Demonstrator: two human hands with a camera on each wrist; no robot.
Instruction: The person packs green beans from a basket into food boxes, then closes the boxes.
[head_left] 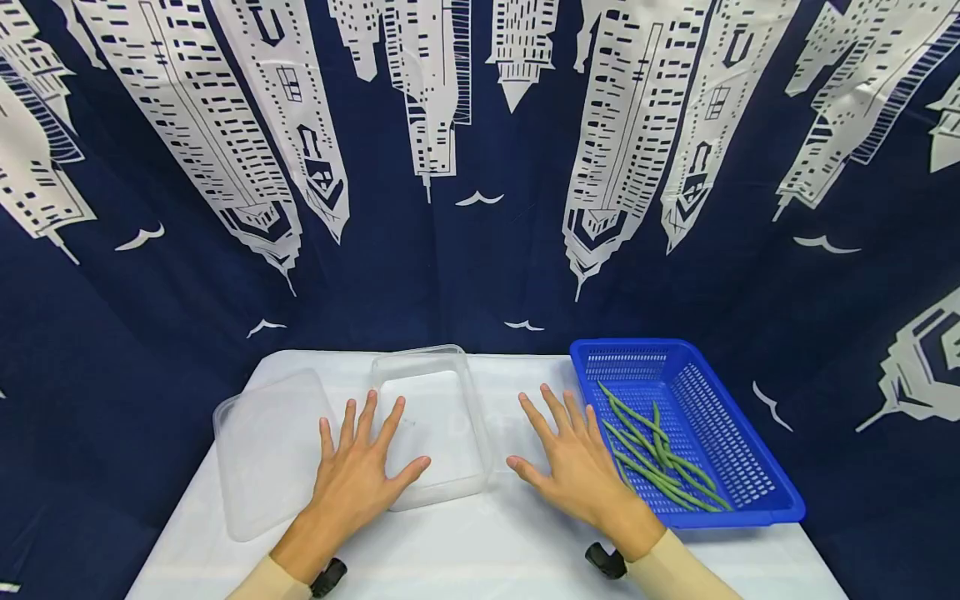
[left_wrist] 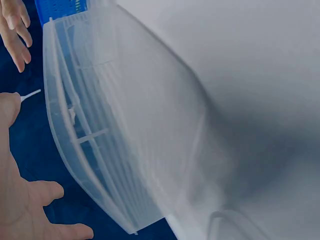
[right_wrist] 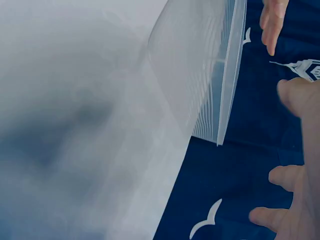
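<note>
Left hand (head_left: 357,468) and right hand (head_left: 576,463) hover, empty fingers spread apart, while the basket (head_left: 723,425), lower right, likely keeps loose beans (head_left: 663,455) together.

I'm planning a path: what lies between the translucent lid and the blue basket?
In the head view, the clear container; the left hand shows across the gap from lid to container, the right hand mostly between container and basket.

Booth-like spot: skyline curtain (head_left: 465,267), white table (head_left: 450,558)
</note>
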